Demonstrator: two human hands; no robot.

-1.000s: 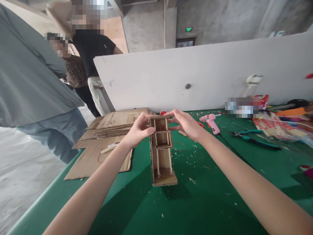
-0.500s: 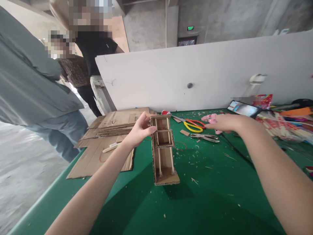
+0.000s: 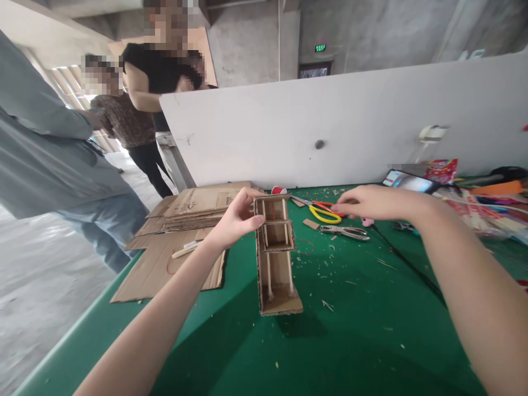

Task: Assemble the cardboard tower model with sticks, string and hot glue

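Observation:
My left hand (image 3: 244, 213) grips the upper left side of a narrow, open-fronted cardboard tower (image 3: 279, 269), thumb at the front edge. The tower stands tilted over the table, with two wooden sticks running inside it and a small cardboard box (image 3: 279, 236) across its middle. To the right, my right hand (image 3: 358, 202) hovers with fingers loosely bent and apart over the red handle of the scissors (image 3: 325, 214); whether it touches them I cannot tell. Partly hidden under that hand is a pink tool (image 3: 367, 221) with a black cord. Metal pliers (image 3: 345, 232) lie just in front.
Stacked cardboard sheets (image 3: 198, 206) lie at the left, with a pale stick (image 3: 185, 251) on them. A phone (image 3: 408, 181) and bagged craft supplies (image 3: 474, 206) are at the right. A white panel (image 3: 264, 132) borders the back. Scraps dot the green table (image 3: 350, 330). People stand at left.
My right hand has come away from the pink tool and moved slightly left to the scissors' handles. The left hand and tower have barely moved. People in the background have shifted.

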